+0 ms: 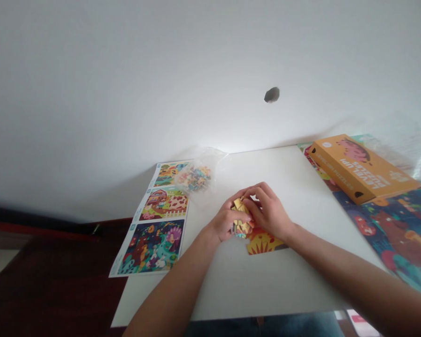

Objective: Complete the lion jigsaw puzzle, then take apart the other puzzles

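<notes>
Both my hands meet at the middle of a white table (266,281). My left hand (226,220) is closed around a small stack of puzzle pieces (241,216), yellow and orange. My right hand (268,210) curls over the same stack from the right, fingers pinched on the top piece. Under my right wrist lies a joined patch of orange puzzle (264,243) with a yellow spiky plant on it.
A picture sheet (154,224) with three coloured scenes hangs over the table's left edge. A clear bag of loose pieces (194,177) lies on its top end. At the right stand an orange puzzle box (361,168) and a large finished puzzle (400,229).
</notes>
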Demonstrator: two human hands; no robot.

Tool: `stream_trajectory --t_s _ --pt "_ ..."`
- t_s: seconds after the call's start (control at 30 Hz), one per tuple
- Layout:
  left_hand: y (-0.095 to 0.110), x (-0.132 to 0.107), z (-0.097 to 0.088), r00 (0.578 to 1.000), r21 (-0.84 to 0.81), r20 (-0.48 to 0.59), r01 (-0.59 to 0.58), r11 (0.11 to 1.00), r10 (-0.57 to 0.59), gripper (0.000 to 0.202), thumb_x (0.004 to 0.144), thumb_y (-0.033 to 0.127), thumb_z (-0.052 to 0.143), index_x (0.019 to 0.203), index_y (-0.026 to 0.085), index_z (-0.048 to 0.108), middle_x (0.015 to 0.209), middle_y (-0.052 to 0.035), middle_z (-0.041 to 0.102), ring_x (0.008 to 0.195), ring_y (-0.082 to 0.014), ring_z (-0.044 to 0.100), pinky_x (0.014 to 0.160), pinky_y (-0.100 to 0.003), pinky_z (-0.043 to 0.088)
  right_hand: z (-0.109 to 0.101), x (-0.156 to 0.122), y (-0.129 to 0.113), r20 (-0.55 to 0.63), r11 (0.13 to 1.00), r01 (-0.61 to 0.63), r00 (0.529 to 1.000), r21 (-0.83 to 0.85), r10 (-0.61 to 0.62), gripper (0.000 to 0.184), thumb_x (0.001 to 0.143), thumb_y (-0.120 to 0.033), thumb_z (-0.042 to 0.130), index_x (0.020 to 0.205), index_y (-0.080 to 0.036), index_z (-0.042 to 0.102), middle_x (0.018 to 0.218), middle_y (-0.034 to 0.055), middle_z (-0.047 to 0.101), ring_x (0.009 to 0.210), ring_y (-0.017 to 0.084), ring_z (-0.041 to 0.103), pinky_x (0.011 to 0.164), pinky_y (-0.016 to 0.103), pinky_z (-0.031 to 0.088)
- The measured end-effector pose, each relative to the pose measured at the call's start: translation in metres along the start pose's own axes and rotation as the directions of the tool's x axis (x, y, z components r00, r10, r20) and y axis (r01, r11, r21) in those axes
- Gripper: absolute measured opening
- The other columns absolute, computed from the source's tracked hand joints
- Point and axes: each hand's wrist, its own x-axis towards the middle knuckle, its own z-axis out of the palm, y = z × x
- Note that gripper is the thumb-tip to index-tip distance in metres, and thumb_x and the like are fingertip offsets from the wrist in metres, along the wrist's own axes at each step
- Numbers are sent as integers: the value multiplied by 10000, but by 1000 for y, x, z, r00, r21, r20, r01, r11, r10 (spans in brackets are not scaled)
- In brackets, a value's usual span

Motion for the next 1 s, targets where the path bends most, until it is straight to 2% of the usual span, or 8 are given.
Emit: stream_trajectory --t_s 0.1,0.17,0.23,0.33,0.43,0.73,0.83,1.0 --pt "7 0 -7 996 -56 -49 -82 995 79 716 569 32 601 1265 202 574 873 -47 690 758 -225 679 665 -326 532 -20 3 2 189 995 8 982 -97 11 206 928 -370 538 1041 -199 554 912 64 605 762 182 572 691 328 461" --pt "10 1 -12 987 -95 -91 -140 986 132 681 572 54 575 1235 206 574 858 -38 670 777 -217 672 708 -356 545 -34 5 2 432 991 64 902 -117 -7 419 844 -491 640 1132 -204 539 863 37 615 708 182 572 664 325 450" --pt "10 2 -16 979 -100 -134 -170 980 156 575 582 76 582 1144 198 596 810 -21 644 733 -188 657 731 -367 552 -42 5 0 588 983 136 808 -125 -37 727 713 -566 741 1284 -202 475 938 56 636 782 218 602 721 352 461" --pt "7 4 -17 964 -69 -216 -175 982 156 379 618 126 637 990 192 596 740 6 603 645 -152 627 705 -352 558 -42 1 -3 656 969 195 753 -152 -49 1006 607 -552 806 1421 -174 352 1111 121 626 954 288 609 866 422 449" --pt "8 4 -16 945 -62 -291 -174 983 149 278 665 195 676 923 192 574 706 16 576 607 -140 607 656 -329 556 -35 -1 -3 677 967 194 736 -163 -34 979 669 -490 772 1464 -172 296 1154 141 616 1003 295 603 922 438 430" --pt "13 4 -15 944 -142 -295 -194 971 146 287 692 228 697 949 182 578 748 -4 577 683 -163 629 592 -270 518 -26 4 19 516 976 148 855 -161 -44 823 691 -355 742 1401 -163 375 1143 137 535 959 265 581 862 413 481" --pt "14 4 -16 937 -149 -314 -211 966 156 317 676 223 701 969 178 589 751 -4 577 670 -155 623 565 -252 497 -23 5 25 446 994 77 894 -77 -34 661 772 -270 658 1374 -194 395 1167 125 497 857 205 588 781 371 505" --pt "13 5 -20 948 -123 -300 -149 981 107 344 676 208 703 1002 180 597 771 -11 597 653 -151 621 559 -265 501 -20 9 32 250 987 97 960 131 -128 366 818 -103 505 1169 -206 527 1011 78 550 883 193 569 801 353 497"
